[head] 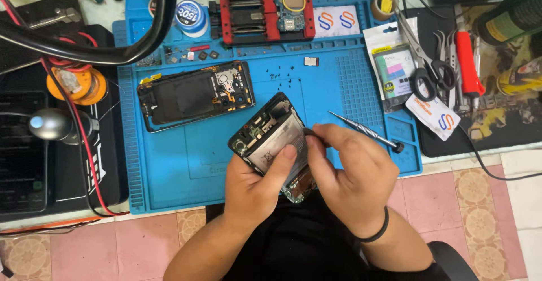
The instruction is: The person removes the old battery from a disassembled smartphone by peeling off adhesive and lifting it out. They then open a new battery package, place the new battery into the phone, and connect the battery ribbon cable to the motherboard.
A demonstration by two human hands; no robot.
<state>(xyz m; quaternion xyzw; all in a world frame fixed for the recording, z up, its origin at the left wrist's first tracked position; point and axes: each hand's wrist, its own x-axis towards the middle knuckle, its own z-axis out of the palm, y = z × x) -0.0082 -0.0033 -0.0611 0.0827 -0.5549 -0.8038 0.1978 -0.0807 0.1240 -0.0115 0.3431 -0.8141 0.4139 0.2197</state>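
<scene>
Your left hand point(257, 182) is curled under the opened phone point(275, 140) at frame center, thumb pressed on its pale battery, while your right hand point(353, 173) is closed w/ fingertips pinched on a small dark tool at the phone's right edge. Just right of your knuckles a screwdriver point(364, 131) lies diagonally on the blue mat point(169, 168). The phone's back shell point(195, 94) sits upper left, a red clamp fixture point(265, 14) at top center, scissors point(426, 61) and red-handled tool point(467, 63) at upper right.

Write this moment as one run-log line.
left hand: holds opened phone | right hand: works thin tool at phone edge | screwdriver: lying on blue mat | second phone: on mat
</scene>
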